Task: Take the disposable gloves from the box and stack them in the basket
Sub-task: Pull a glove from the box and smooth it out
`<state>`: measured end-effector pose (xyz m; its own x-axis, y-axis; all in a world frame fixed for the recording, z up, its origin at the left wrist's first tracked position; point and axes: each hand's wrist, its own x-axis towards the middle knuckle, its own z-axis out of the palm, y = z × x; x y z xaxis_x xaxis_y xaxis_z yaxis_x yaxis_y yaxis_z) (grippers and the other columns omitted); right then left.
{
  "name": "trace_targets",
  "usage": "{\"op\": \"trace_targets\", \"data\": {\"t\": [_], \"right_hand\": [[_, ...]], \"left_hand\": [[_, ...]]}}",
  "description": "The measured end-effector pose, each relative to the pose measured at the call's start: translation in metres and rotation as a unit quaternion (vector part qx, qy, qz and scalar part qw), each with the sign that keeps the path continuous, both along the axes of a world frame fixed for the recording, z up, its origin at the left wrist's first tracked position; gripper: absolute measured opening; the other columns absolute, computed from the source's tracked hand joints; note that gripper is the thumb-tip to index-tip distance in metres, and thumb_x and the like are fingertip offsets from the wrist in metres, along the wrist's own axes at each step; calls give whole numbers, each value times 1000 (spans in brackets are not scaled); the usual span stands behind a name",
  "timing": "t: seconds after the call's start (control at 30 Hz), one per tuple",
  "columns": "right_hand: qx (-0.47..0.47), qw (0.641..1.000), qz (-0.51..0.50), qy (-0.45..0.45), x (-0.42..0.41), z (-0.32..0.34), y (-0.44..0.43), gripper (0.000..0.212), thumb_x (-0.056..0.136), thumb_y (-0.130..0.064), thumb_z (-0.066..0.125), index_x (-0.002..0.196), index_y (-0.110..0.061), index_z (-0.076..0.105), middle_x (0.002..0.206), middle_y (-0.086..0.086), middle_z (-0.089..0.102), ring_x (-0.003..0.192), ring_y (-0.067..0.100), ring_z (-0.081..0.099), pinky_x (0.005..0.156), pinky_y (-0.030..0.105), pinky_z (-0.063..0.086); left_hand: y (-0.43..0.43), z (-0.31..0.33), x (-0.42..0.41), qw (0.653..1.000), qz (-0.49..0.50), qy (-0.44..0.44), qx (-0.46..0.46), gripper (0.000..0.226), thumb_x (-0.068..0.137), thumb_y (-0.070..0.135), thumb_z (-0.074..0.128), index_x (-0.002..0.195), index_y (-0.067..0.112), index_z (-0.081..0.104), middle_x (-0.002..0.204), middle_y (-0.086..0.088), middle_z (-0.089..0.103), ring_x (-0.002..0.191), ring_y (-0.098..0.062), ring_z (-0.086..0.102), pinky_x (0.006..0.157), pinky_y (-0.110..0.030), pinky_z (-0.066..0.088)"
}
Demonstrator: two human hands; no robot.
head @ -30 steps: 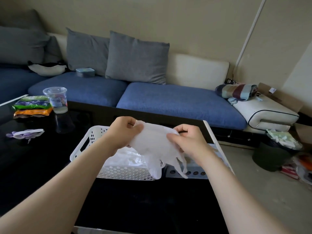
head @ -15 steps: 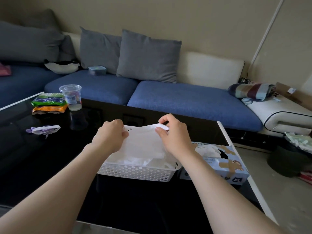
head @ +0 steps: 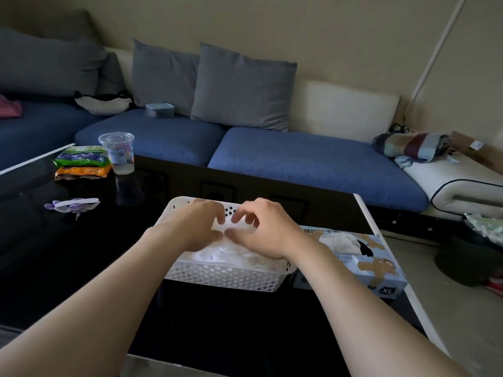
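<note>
A white perforated basket (head: 223,276) sits on the black glass table (head: 68,268) and holds a pile of translucent white disposable gloves (head: 227,254). Both my hands are low over the pile, inside the basket. My left hand (head: 196,227) and my right hand (head: 265,229) have their fingers spread, and the fingertips nearly meet above the gloves. Neither hand grips anything. The light blue glove box (head: 362,263), marked XL, lies right of the basket with white gloves bulging from its top opening.
A lidded plastic cup (head: 117,153), green and orange snack packets (head: 81,163) and a small purple-and-white item (head: 72,205) lie on the table's left. A blue sofa (head: 313,161) runs behind. A dark bin (head: 468,257) stands on the floor at right.
Both hands held a glove stretched between them above the basket. They have lowered it onto the pile, let go and spread their fingers over it.
</note>
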<state>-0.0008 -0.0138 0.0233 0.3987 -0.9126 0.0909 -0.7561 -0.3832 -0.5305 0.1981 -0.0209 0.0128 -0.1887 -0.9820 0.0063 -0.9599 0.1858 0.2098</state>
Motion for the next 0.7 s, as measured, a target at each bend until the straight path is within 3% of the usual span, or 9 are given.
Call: {"op": "trace_targets", "data": {"t": [0.1, 0.2, 0.27, 0.33, 0.43, 0.47, 0.57, 0.63, 0.7], "right_hand": [[58, 994, 38, 86, 0, 4, 5, 60, 83, -58, 82, 136, -40, 59, 121, -12, 49, 107, 12, 54, 83, 31, 48], [103, 986, 45, 125, -7, 1, 6, 81, 88, -54, 80, 157, -35, 43, 145, -5, 48, 127, 17, 51, 104, 40, 50], [116, 979, 33, 163, -11, -3, 6, 87, 89, -57, 79, 160, -29, 38, 158, -1, 44, 140, 21, 46, 113, 45, 46], [117, 974, 25, 192, -12, -6, 6, 78, 91, -52, 78, 155, -24, 43, 155, 2, 47, 138, 24, 47, 111, 44, 46], [120, 970, 17, 209, -8, -6, 5, 61, 99, -28, 72, 153, -24, 46, 149, 4, 50, 129, 23, 53, 98, 36, 49], [126, 971, 14, 205, -8, -6, 5, 65, 99, -30, 73, 157, -25, 44, 151, 4, 50, 130, 23, 54, 97, 35, 48], [142, 978, -9, 151, -12, -1, 12, 79, 91, -61, 75, 157, -27, 47, 148, -1, 54, 129, 21, 59, 101, 35, 50], [117, 989, -31, 89, -18, 4, 17, 67, 91, -68, 71, 144, -28, 61, 132, -4, 62, 114, 16, 63, 91, 35, 53], [27, 997, -72, 21, -30, 4, 17, 35, 103, -53, 60, 114, -22, 73, 113, 0, 69, 96, 13, 64, 79, 40, 55]], "left_hand": [[0, -6, -4, 993, -28, 6, 111, 50, 96, 45, 72, 142, 37, 54, 143, 4, 48, 130, -22, 52, 113, -42, 42], [0, -10, -3, 987, -33, 2, 159, 58, 98, 55, 65, 150, 41, 44, 138, 4, 41, 125, -23, 53, 113, -43, 41], [1, -10, -3, 983, -32, 3, 183, 65, 96, 63, 62, 154, 43, 38, 137, 5, 39, 123, -22, 53, 111, -43, 42], [2, -9, -5, 979, -32, -6, 199, 74, 94, 67, 62, 158, 44, 32, 149, 3, 37, 128, -22, 52, 112, -43, 42], [4, -7, -10, 979, -35, -21, 202, 84, 91, 67, 67, 161, 41, 28, 158, 2, 36, 135, -23, 48, 114, -42, 40], [4, -7, -12, 979, -35, -22, 198, 85, 90, 66, 69, 161, 38, 30, 158, 2, 37, 137, -22, 46, 113, -41, 39], [6, 0, -20, 984, -32, -32, 175, 79, 92, 63, 69, 157, 28, 39, 153, 1, 45, 134, -22, 47, 108, -37, 40], [8, 7, -26, 987, -30, -35, 157, 76, 91, 64, 69, 149, 23, 44, 146, 0, 49, 125, -23, 51, 100, -35, 44], [9, 14, -37, 991, -35, -22, 125, 79, 83, 71, 72, 140, 22, 45, 137, 0, 48, 123, -24, 48, 99, -38, 45]]}}
